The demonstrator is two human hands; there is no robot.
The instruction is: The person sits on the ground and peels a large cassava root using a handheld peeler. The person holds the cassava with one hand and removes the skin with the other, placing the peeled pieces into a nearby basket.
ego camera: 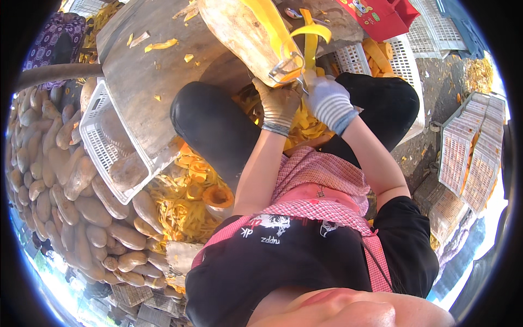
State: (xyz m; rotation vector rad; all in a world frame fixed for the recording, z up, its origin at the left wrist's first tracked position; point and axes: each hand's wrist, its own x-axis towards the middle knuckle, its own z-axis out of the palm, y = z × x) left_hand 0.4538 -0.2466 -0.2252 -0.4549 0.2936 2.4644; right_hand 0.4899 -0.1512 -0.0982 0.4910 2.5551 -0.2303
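A large, long squash (241,36) lies slanted at the near edge of a worn board (163,81), its tan rind peeled to yellow along the right side. My left hand (280,100), in a stained work glove, holds its near end from below. In my right hand (327,96), gloved in white with blue-grey stripes, is a metal peeler (286,69), against the squash near that end. The handle is mostly hidden by my fingers. A curled yellow peel strip (311,32) rises beside the blade. Loose peelings (304,126) lie below my hands, between my knees.
White plastic crates flank me: one at left (116,180) with squashes, one at right (408,61) near peeled orange pieces (378,57). Whole squashes (94,210) cover the ground at left. A red bag (378,18) is at upper right. Patterned clothing of another person shows at upper left.
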